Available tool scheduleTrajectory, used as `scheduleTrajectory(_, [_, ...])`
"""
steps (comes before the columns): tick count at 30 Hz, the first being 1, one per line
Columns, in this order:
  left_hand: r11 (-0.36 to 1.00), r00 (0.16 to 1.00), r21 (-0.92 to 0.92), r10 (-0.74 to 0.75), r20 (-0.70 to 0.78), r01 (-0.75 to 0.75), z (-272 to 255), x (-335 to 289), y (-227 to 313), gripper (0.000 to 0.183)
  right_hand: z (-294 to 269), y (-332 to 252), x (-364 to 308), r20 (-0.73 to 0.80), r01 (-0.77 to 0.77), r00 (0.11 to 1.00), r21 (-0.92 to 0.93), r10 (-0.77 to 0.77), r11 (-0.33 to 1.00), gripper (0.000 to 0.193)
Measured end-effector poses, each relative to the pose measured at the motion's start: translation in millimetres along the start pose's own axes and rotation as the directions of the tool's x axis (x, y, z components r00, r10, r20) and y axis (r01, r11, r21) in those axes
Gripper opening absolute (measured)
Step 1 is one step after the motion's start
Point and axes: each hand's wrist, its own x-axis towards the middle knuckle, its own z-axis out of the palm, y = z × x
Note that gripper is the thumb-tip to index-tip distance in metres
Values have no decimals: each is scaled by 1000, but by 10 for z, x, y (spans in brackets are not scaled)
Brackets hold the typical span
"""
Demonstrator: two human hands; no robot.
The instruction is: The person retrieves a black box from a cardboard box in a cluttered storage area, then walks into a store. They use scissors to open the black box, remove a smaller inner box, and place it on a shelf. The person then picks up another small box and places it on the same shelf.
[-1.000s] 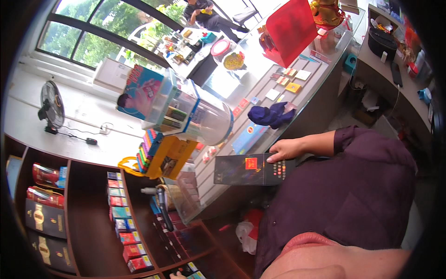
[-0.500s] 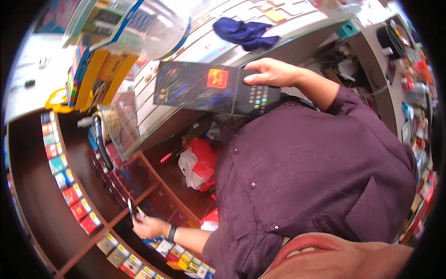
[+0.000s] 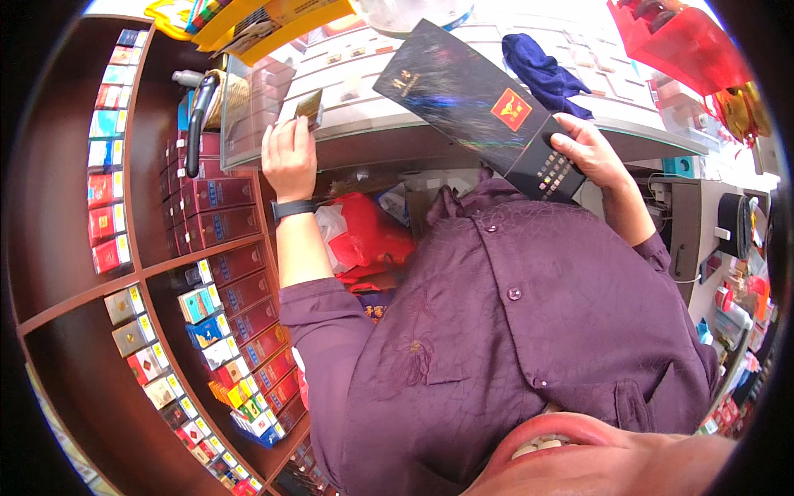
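Note:
My right hand grips the lower end of a long dark flat carton with a red square emblem, holding it slanted over the glass counter. My left hand, a black band on its wrist, is raised to the counter's edge and holds a small gold-brown pack between the fingertips. A purple shirt fills the lower middle of the view.
Brown wooden shelves at the left hold rows of small coloured packs and dark red cartons. A red plastic bag lies under the counter. A blue cloth rests on the counter; a red tray is at the top right.
My left hand has come up from the low shelves to the counter edge with a small pack in it. The right hand still holds the dark carton, now more upright in view.

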Motion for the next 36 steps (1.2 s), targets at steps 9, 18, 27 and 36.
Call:
scheduleTrajectory(9, [1000, 964, 20, -22, 264, 17, 262, -342, 16, 41, 90, -42, 155, -143, 185, 974, 63, -174, 981, 27])
scheduleTrajectory(18, [999, 943, -44, -1, 334, 17, 252, -303, 6, 55, 8, 77, 132, -458, 238, 830, -226, -318, 945, 41])
scheduleTrajectory(27, [877, 899, -205, -407, 162, 434, 114, -546, 228, 61, -68, 102, -16, -478, 236, 876, 301, -68, 924, 45])
scheduleTrajectory(36, [581, 611, -189, -750, 253, 791, 330, -543, 405, 87, 58, 121, 219, -513, 281, 841, 149, -168, 948, 44])
